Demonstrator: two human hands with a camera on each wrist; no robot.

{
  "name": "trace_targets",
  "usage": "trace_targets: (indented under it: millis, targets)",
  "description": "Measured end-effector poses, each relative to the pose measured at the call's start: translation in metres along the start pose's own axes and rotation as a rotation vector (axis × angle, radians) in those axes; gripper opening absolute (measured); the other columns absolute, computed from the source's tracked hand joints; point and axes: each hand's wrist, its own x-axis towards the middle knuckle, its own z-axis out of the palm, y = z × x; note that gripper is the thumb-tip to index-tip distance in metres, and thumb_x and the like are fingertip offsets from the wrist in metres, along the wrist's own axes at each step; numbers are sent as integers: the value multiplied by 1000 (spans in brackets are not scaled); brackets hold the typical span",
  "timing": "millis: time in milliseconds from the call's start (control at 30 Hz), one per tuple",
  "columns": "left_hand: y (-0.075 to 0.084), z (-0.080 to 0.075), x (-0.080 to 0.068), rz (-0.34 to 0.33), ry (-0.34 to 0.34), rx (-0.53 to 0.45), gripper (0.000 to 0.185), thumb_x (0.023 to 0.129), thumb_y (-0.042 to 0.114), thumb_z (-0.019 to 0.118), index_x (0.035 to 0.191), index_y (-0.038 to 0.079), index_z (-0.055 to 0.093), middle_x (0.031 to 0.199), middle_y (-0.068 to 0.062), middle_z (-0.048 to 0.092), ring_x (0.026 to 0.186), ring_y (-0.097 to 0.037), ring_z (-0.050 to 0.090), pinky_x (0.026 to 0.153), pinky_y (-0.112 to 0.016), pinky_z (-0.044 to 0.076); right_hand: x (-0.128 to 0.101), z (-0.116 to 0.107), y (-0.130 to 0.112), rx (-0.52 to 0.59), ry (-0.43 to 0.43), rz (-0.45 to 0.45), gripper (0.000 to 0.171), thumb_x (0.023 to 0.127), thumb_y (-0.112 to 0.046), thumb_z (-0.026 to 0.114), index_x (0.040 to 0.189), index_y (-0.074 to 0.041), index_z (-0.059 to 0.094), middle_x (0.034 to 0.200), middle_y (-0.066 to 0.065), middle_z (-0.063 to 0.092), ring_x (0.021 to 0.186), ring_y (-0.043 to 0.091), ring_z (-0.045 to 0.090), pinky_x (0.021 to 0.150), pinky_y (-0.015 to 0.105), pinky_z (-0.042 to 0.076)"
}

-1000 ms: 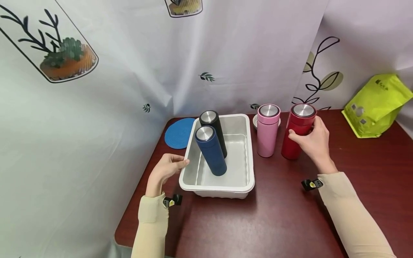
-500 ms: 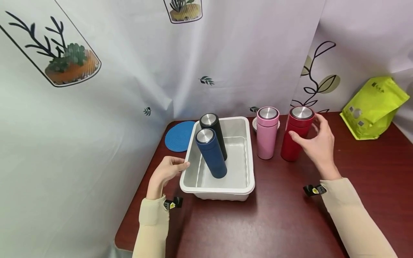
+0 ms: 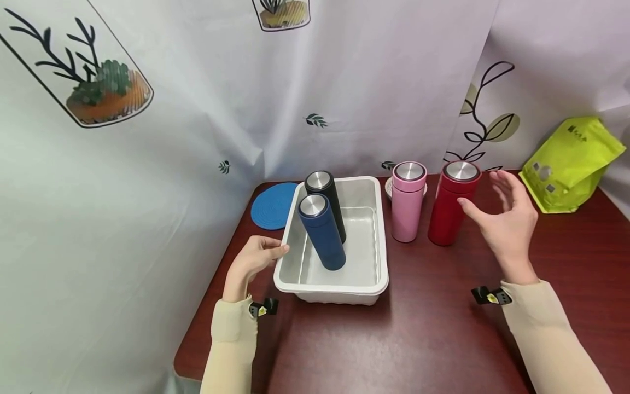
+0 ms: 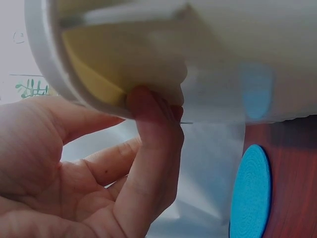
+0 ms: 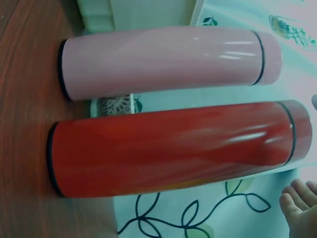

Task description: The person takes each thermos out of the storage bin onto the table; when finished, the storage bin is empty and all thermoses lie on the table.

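Observation:
A red flask [image 3: 451,203] [image 5: 168,148] stands upright on the dark red table, right of a pink flask [image 3: 407,201] [image 5: 163,59]. My right hand [image 3: 507,221] hovers open just right of the red flask, fingers spread, touching nothing; only its fingertips [image 5: 297,206] show in the right wrist view. A white tray [image 3: 379,276] [image 4: 163,54] holds a blue flask [image 3: 322,231] and a black flask [image 3: 327,202], both leaning. My left hand [image 3: 253,261] holds the tray's left rim, with the thumb [image 4: 153,129] pressed under the edge.
A blue round coaster [image 3: 270,205] [image 4: 250,193] lies behind the tray's left side. A small white dish [image 3: 389,187] sits behind the pink flask. A lime green pouch [image 3: 571,161] leans at the back right. White printed curtains close off the back and left.
My right hand has let go of the red flask and drawn back to the right with its fingers opening. The left hand stays on the tray rim.

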Motion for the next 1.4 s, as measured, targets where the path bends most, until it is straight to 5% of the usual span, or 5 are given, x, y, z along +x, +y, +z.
trace_targets:
  millis: [500,1033,1400]
  targets:
    - [1,0,1,3,12,30,34,92,13,67,116,-11,65,112,-25,67,90,-25,69,85,-43,57,-14,14,-53,256,27,-106,60,66,9,83,122,4,63,116,17,68,108,20,65,99,24,49]
    - [2,0,1,1,11,22,35,91,12,67,117,-11,64,111,-24,68,89,-25,70,85,-44,57,-25,51,-43,241,-136,-159,66,62,15,84,123,2,64,116,17,69,105,10,67,98,23,49]
    - [2,0,0,-8,13,23,35,92,12,67,118,-11,64,111,-24,68,91,-28,70,85,-44,57,-37,74,-58,379,-324,-38,63,66,18,80,124,11,59,119,30,63,106,17,67,98,24,50]
